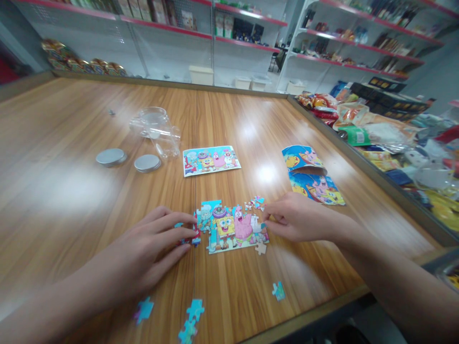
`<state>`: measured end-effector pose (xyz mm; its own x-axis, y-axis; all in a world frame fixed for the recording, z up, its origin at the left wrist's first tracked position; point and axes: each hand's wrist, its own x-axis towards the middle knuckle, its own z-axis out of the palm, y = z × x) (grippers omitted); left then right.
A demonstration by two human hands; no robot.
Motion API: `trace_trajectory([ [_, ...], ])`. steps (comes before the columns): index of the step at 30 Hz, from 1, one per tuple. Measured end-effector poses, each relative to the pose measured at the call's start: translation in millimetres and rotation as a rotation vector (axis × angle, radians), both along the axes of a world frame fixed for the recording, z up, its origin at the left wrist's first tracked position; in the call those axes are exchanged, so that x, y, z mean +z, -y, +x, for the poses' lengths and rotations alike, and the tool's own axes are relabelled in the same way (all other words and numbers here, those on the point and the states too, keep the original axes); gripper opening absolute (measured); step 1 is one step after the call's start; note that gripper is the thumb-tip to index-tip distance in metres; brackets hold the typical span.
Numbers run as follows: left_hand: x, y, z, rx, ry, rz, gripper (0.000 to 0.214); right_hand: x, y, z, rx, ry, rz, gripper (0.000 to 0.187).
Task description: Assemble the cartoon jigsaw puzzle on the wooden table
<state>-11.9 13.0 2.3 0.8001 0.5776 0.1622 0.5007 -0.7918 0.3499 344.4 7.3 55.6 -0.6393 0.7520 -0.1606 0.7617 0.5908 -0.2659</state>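
A small cartoon jigsaw puzzle (229, 228), mostly assembled, lies on the wooden table (71, 191) in front of me. My left hand (158, 243) rests flat at its left edge, fingers stretched out over a few pieces there. My right hand (292, 220) is at the puzzle's right edge, its fingers pinched on a puzzle piece (264, 224). Loose pieces lie nearby: one pale piece (261, 248) just below the puzzle, one blue piece (278, 290) to the lower right, and others (190, 320) near the table's front edge.
A reference picture card (211, 160) lies beyond the puzzle. A torn puzzle packet (311, 177) sits to the right. Clear plastic jars (158, 129) and two round metal lids (127, 160) are at the left back. Snack packets (376, 129) and shelves (215, 33) lie beyond the table.
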Motion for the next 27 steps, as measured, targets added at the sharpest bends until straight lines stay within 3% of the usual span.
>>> trace_trajectory([
  [7, 1.2, 0, 1, -0.008, 0.015, 0.004, 0.031, -1.6, -2, 4, -0.109, 0.054, 0.045, 0.016],
  [10, 2.1, 0, 1, -0.008, 0.017, -0.010, 0.031, 0.6, 2, -2, -0.048, -0.014, -0.035, 0.014],
  [14, 4.4, 1, 4, 0.001, 0.026, -0.037, 0.030, 1.5, 8, -9, 0.042, -0.029, -0.139, 0.025],
  [22, 19.3, 6, 13, 0.034, 0.037, -0.096, 0.022, -5.4, 10, -4, 0.073, -0.035, -0.174, 0.012],
  [27, 22.6, 6, 15, 0.058, 0.011, -0.106, 0.023, -15.1, 4, -2, 0.078, -0.139, 0.031, 0.016],
])
